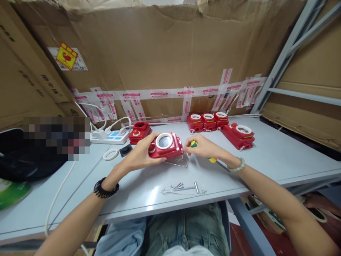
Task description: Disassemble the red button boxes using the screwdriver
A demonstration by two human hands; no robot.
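My left hand (141, 153) is wrapped around a red alarm box (170, 152), tilted up off the table, with a white ring around its round window. My right hand (200, 146) is at the box's right end, thumb and fingertips pinched close to its edge. A screwdriver (212, 160) with a yellow and green handle is tucked in that hand, its shaft pointing back toward the wrist. Whatever the fingertips pinch is too small to make out. Below the box hangs a thin metal rod with a chain (177, 163).
Several screws (177, 185) and a small metal hammer (195, 187) with a chain lie near the front edge. More red boxes (209, 122) stand at the back right, another (139, 132) at left. A white ring (110, 154), black square part (125, 150) and power strip (112, 137) lie left.
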